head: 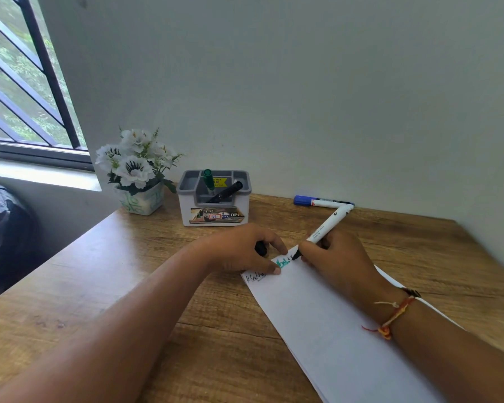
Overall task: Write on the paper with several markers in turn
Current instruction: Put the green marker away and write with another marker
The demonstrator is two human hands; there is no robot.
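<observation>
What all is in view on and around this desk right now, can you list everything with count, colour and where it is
paper: one sheet, white, on the desk, black and green writing at its far end
marker: one, white barrel, black tip on the paper
blue marker: one, capped, lying by the wall
organiser: one, grey and white, at the desk's back, holding a green marker and a black marker
flower pot: one, white flowers, left of the organiser
desk: one, wooden
window: one, dark bars, far left
black cap: one, in the left hand
left hand: pressing the paper
right hand: grip on the writing marker, thread bracelet at the wrist

On the label of the grey pen holder point(214, 199), "42" and "OP" are read; its yellow sticker point(219, 182) shows "00". Handwriting on the paper point(326, 321) is illegible.
</observation>
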